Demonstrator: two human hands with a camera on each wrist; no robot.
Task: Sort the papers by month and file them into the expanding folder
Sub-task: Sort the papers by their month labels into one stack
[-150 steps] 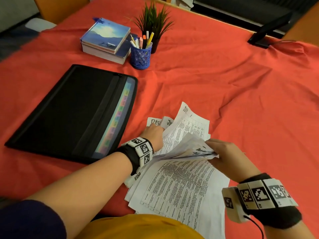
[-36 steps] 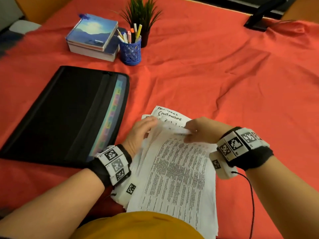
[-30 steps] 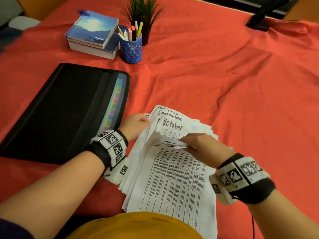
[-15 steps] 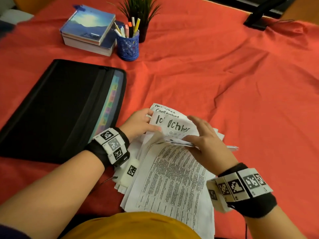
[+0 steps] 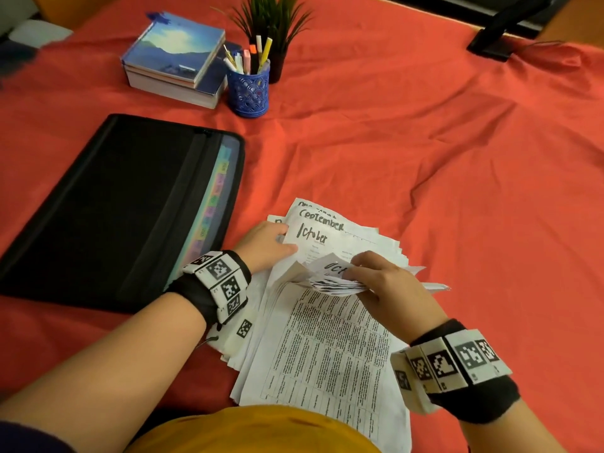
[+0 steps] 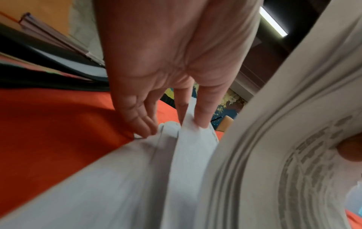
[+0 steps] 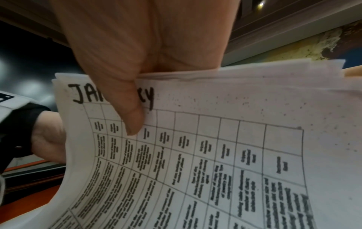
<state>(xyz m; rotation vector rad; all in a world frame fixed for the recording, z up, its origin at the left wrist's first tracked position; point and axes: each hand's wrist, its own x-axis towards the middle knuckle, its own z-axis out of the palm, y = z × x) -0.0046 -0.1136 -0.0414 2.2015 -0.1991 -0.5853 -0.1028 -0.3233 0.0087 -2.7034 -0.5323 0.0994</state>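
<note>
A stack of printed papers (image 5: 327,348) lies on the red cloth in front of me. My right hand (image 5: 362,273) grips a lifted, curled bundle of the upper sheets. In the right wrist view its thumb (image 7: 134,122) presses on a sheet headed January (image 7: 215,147). My left hand (image 5: 277,240) rests with straight fingers on the far left corners of the lower sheets, headed October and September. One sheet edge (image 6: 188,139) runs between two of those fingers (image 6: 203,120). The black expanding folder (image 5: 114,207) lies flat to the left and shows its coloured tabs (image 5: 212,207).
At the back left are stacked books (image 5: 173,57), a blue pen cup (image 5: 249,89) and a small potted plant (image 5: 274,24). A dark stand (image 5: 500,31) sits at the back right. Wrinkled red cloth (image 5: 441,158) covers the table to the right.
My right hand has kept leafing through the raised bundle, baring an October sheet below; another sheet reading Oct now curls under its fingers. The left hand stays at the far left corners.
</note>
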